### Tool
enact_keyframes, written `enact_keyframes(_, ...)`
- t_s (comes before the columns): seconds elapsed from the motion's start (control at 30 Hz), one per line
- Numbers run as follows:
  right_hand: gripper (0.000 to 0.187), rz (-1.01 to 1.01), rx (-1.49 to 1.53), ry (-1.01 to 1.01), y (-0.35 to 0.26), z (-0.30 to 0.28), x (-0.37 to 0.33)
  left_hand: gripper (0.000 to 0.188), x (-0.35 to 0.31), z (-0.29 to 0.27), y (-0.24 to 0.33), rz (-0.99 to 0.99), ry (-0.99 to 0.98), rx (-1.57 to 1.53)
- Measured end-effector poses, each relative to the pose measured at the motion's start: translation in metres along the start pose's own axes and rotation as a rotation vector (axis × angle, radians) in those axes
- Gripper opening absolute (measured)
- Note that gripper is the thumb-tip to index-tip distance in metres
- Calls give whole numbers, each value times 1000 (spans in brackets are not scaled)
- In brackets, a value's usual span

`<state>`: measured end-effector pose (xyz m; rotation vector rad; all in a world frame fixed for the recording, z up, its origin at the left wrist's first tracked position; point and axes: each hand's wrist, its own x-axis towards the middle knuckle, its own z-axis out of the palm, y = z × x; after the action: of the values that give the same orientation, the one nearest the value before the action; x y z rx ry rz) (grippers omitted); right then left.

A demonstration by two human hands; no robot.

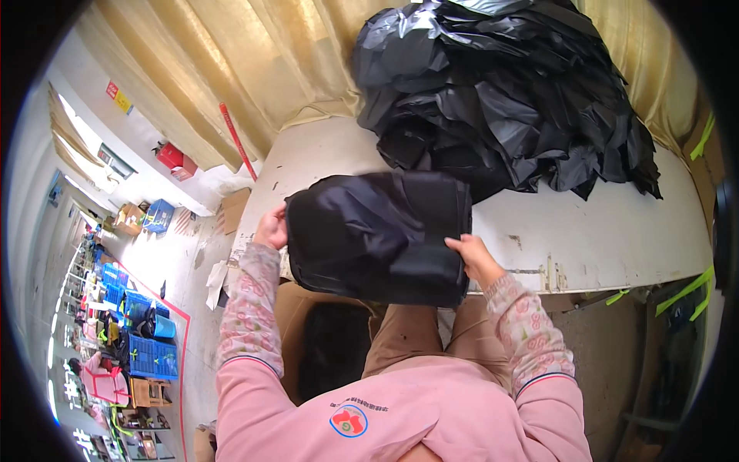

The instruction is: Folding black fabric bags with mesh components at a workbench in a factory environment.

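Observation:
Between my two hands is a thick stack of black fabric pieces [369, 239], roughly rectangular, held over the near edge of the table. My left hand [272, 227] grips its left edge, with the fingers partly hidden behind the stack. On the right edge my right hand [475, 258] is closed, its thumb on top and the other fingers underneath. The top layer bulges and creases in the middle. Farther back, a big loose heap of black sheet material [508, 100] lies on the white table [593, 239].
An open cardboard box [292, 308] with black material inside stands below the table edge, at my left leg. Beige curtains [231, 61] hang behind the table. Blue plastic crates [150, 358] stand on the floor to the far left. A red pole [237, 142] leans near the table's left corner.

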<state>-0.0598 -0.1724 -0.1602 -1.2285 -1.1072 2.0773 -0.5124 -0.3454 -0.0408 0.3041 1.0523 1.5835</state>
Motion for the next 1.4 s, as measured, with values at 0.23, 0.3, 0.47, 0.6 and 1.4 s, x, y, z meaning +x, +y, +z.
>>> enact_keyframes(0.23, 14, 136, 254, -142, -37, 19, -34, 33, -49, 53, -5, 182, -290, -194)
enact_keyframes(0.3, 17, 274, 467, -231, -53, 26, -40, 32, -55, 36, -28, 392, -98, 206)
enact_keyframes(0.47, 27, 201, 580, -267, -71, 29, -51, 31, -69, 65, -67, 37, -32, -203)
enact_keyframes(0.6, 24, 72, 538, -332, -103, 45, -70, 37, -72, 88, -63, 92, 0, 101)
enact_keyframes(1.4, 14, -576, 349, -498, -333, 142, -155, 80, -119, 232, -81, 489, -979, 206)
